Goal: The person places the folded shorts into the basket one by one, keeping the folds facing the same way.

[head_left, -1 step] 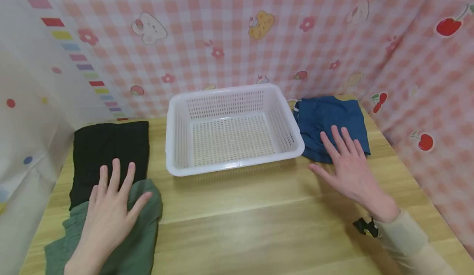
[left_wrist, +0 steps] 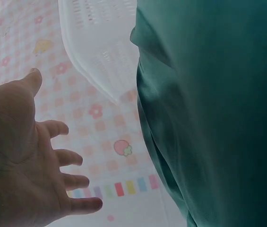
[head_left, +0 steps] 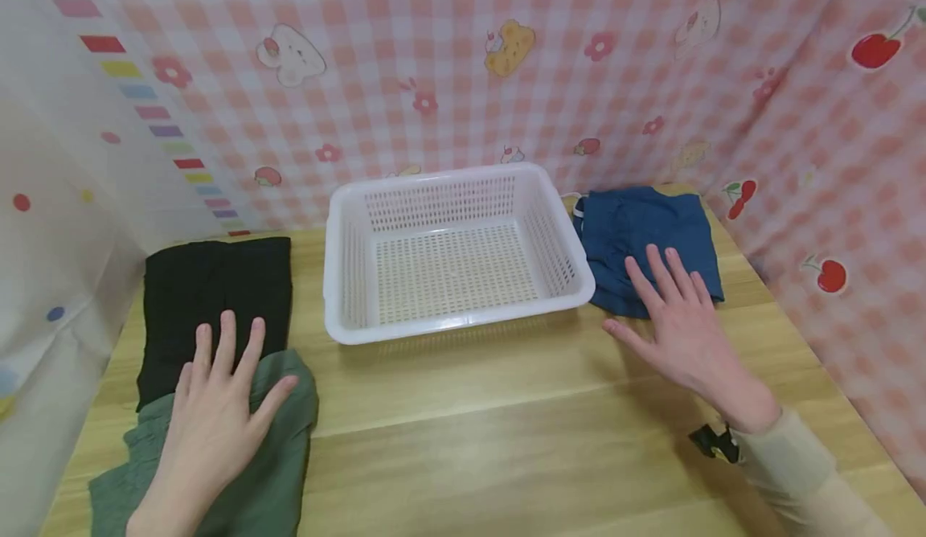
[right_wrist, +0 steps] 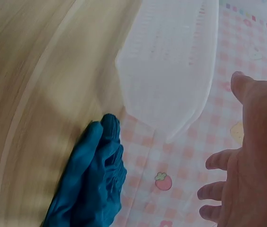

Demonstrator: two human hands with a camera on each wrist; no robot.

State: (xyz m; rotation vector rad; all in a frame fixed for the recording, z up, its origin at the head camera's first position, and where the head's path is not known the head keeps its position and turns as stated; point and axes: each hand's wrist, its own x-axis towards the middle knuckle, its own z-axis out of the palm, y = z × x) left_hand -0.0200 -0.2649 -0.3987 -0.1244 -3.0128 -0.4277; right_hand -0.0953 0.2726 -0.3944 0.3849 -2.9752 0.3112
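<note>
My left hand (head_left: pixel 210 424) is held with fingers spread over a green garment (head_left: pixel 278 457) and the lower part of a folded black garment (head_left: pixel 217 280). A gap shows between that hand and the green cloth (left_wrist: pixel 218 118) in the left wrist view. On the other side, my right hand (head_left: pixel 683 348) has its fingers straight and spread, above the near edge of a folded blue garment (head_left: pixel 644 215). The right wrist view shows it apart from the blue cloth (right_wrist: pixel 93 179). Neither hand holds anything. Between the hands stands a white plastic basket (head_left: pixel 463 324) with nothing in it.
The wooden table (head_left: pixel 463 440) carries all of these. A pink checked cloth (head_left: pixel 434 63) hangs as a wall behind the basket and along the right side. White cloth (head_left: pixel 65 199) borders the left side. A black item (head_left: pixel 714 444) shows at the right wrist.
</note>
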